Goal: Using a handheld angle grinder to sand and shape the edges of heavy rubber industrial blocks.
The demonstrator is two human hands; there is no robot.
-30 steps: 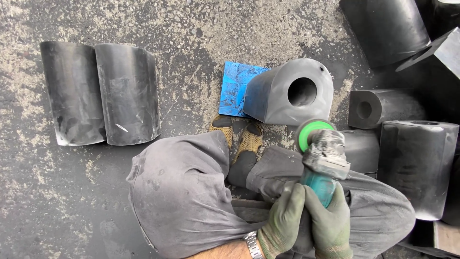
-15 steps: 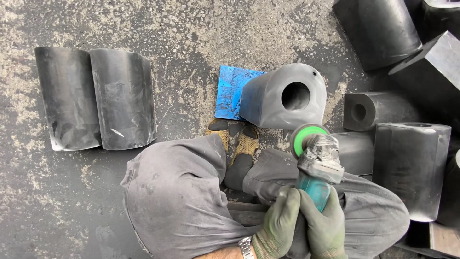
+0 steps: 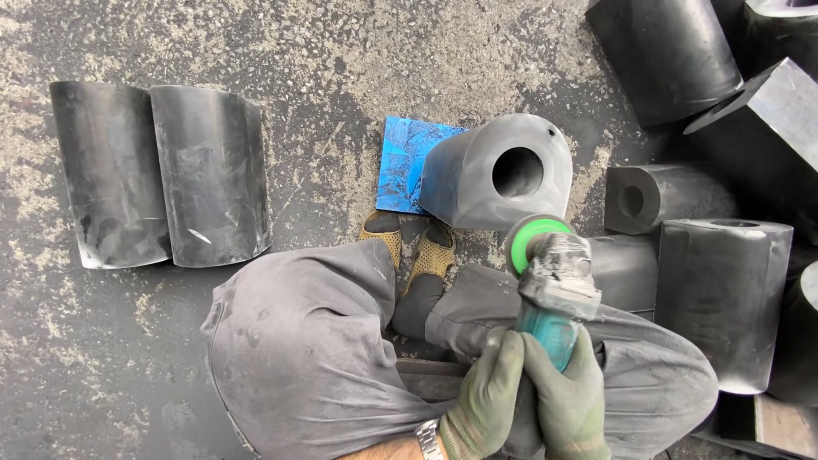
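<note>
Both gloved hands, left hand [image 3: 481, 400] and right hand [image 3: 567, 405], have their fingers closed around the angle grinder [image 3: 552, 294]. Its long axis points away from the person. The grey bored block [image 3: 498, 175] lies on the floor just beyond the disc, marginally left.

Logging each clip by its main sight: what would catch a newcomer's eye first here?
Both gloved hands, left hand and right hand, grip a teal angle grinder with a green disc, bottom centre over grey-trousered knees. Just ahead lies a grey block with a round hole, on a bright blue sheet. Two curved dark shells lie at left.
</note>
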